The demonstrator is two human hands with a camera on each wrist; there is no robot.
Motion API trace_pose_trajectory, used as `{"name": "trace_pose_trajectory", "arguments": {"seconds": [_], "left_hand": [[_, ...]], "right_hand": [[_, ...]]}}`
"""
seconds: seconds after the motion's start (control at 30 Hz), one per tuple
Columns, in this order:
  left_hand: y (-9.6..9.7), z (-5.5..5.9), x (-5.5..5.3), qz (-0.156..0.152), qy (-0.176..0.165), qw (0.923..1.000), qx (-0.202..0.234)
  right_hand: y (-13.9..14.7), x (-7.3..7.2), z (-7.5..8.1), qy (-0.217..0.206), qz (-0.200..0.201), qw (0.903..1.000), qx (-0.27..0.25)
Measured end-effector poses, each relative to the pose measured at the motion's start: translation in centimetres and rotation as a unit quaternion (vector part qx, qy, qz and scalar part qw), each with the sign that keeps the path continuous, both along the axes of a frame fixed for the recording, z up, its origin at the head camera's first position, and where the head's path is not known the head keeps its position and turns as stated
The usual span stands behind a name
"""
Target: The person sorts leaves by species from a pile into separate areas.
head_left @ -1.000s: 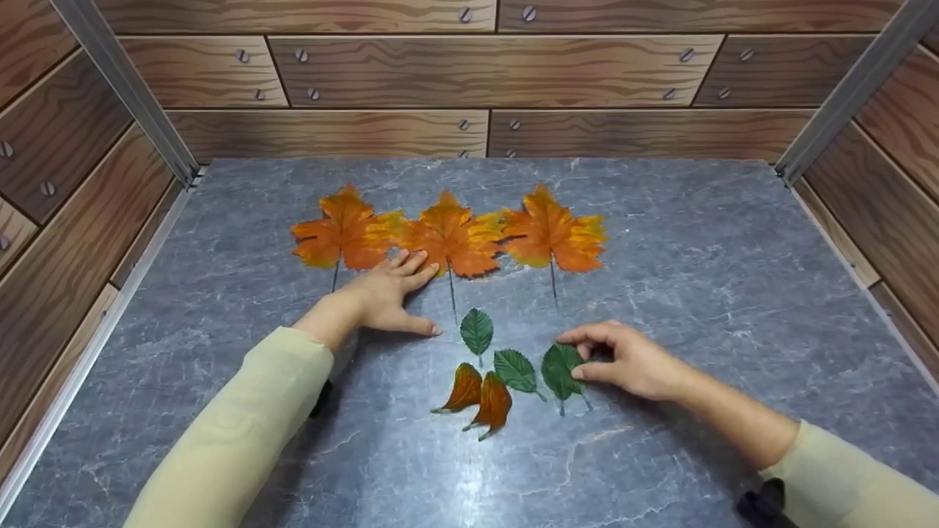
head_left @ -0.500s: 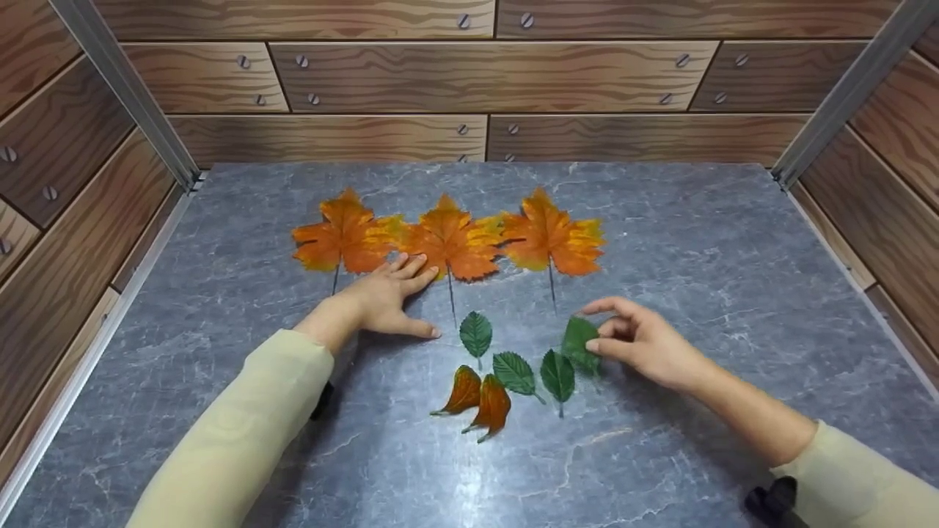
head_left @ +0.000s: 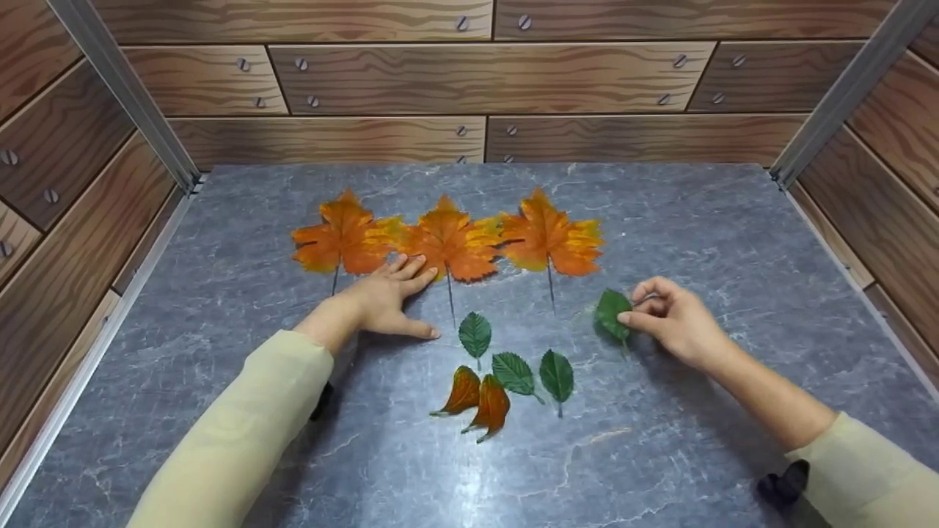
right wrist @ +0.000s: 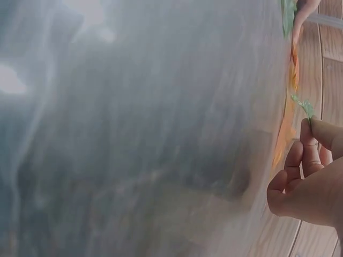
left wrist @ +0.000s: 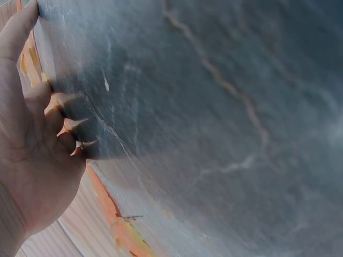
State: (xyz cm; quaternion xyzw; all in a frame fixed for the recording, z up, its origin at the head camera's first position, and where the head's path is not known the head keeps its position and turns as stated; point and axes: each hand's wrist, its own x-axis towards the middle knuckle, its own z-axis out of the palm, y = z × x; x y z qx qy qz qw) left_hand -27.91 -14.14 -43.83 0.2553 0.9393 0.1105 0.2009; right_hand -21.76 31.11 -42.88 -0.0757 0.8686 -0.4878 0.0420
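Observation:
Between thumb and fingers, my right hand [head_left: 676,323] pinches a green leaf [head_left: 612,314] to the right of the other leaves. The right wrist view shows that green leaf [right wrist: 304,105] edge-on at the fingertips. My left hand [head_left: 385,299] lies flat with spread fingers, its fingertips at the lower edge of the middle orange maple leaf [head_left: 449,238]. Other maple leaves stand in the same row, one at left [head_left: 343,233] and one at right [head_left: 546,233]. Nearer me lie green leaves, an upper one [head_left: 475,334], a middle one [head_left: 513,372] and a right one [head_left: 557,375].
Two curled brown-orange leaves [head_left: 477,402] lie at the front of the group. All rest on a grey marbled table [head_left: 704,242]. Wood-patterned walls [head_left: 381,77] with metal corner posts [head_left: 843,88] enclose the back and sides.
My right hand has carried the pinched green leaf away from the one it overlapped, to the right and farther back. My left hand has stayed in place.

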Motion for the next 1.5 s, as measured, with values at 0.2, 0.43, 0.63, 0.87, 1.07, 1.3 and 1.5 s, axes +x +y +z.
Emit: {"name": "trace_pose_trajectory", "arguments": {"seconds": [0.2, 0.43, 0.63, 0.87, 1.07, 1.3, 1.5], "left_hand": [[0.0, 0.0, 0.0, 0.001, -0.002, 1.0000, 0.002], [0.0, -0.1, 0.1, 0.002, 0.002, 1.0000, 0.002], [0.1, 0.0, 0.1, 0.000, 0.004, 1.0000, 0.002], [0.0, 0.1, 0.2, 0.002, 0.003, 1.0000, 0.004], [0.0, 0.0, 0.1, -0.004, 0.003, 1.0000, 0.005], [-0.1, 0.0, 0.1, -0.005, 0.004, 1.0000, 0.004], [0.0, 0.0, 0.1, -0.008, 0.006, 0.9999, 0.003]], "right_hand": [[1.4, -0.9, -0.5, 0.010, -0.013, 0.9996, 0.024], [2.1, -1.2, -0.8, 0.009, -0.028, 0.9978, 0.059], [2.4, -1.3, -0.9, 0.015, -0.033, 0.9963, 0.078], [2.7, -1.6, -1.2, 0.026, -0.040, 0.9937, 0.101], [2.7, -1.5, -1.3, 0.050, -0.049, 0.9871, 0.144], [2.8, -1.3, -0.8, 0.050, -0.067, 0.9834, 0.161], [2.2, -0.3, 0.2, 0.059, -0.068, 0.9856, 0.143]]}}
